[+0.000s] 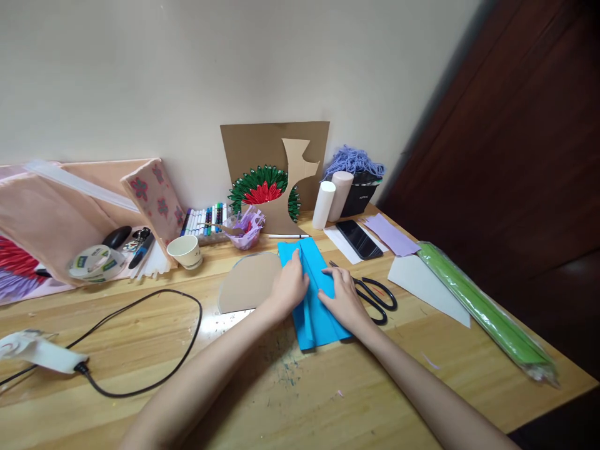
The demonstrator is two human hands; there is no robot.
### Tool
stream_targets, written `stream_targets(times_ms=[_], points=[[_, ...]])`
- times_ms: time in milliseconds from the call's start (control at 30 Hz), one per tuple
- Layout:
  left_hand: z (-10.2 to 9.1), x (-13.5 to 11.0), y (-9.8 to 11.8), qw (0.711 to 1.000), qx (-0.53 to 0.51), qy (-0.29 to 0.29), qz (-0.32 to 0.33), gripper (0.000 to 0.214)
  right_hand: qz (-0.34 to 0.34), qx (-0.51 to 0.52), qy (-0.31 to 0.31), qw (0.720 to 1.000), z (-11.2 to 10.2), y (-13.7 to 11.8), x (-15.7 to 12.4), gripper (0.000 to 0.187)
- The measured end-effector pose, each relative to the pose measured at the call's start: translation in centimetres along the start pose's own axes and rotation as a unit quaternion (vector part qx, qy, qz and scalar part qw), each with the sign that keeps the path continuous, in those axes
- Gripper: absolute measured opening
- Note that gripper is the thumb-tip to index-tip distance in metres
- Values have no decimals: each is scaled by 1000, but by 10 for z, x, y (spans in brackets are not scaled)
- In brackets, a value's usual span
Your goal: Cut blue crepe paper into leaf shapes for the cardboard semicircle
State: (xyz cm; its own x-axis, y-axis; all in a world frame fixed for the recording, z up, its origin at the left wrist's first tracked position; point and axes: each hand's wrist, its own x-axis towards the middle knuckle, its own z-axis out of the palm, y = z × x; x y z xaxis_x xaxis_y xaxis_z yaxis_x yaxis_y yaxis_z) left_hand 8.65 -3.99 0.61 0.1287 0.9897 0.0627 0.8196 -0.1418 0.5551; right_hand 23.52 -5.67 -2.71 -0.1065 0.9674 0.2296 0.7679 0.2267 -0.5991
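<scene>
A sheet of bright blue paper lies on the table with a narrow strip folded along its left part. My left hand is closed at that fold, thumb and index finger pressed on the paper. Fingers apart, my right hand rests flat on the sheet's right side. Black-handled scissors lie just beyond it, their blades partly hidden by the hand. To the left of my left hand is a rounded piece of cardboard, partly covered by the hand.
A hot glue gun with a looping black cord lies left. Behind are a paper cup, markers, a bowl of purple scraps and leaning cardboard. A phone and wrapped green paper lie right.
</scene>
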Motion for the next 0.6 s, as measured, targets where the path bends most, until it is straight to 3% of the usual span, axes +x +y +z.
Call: stream_targets(times_ms=[167,367,600], points=[[4,2,-6,999,-25,22,19,45,7,15,12,1000,1,1,0,36],[-3,-7,-29,992,-28,-24,123,29,35,38,10,999,-3,4,1,35],[3,-16,-48,974,33,-71,214,49,43,38,-6,998,-4,5,1,38]])
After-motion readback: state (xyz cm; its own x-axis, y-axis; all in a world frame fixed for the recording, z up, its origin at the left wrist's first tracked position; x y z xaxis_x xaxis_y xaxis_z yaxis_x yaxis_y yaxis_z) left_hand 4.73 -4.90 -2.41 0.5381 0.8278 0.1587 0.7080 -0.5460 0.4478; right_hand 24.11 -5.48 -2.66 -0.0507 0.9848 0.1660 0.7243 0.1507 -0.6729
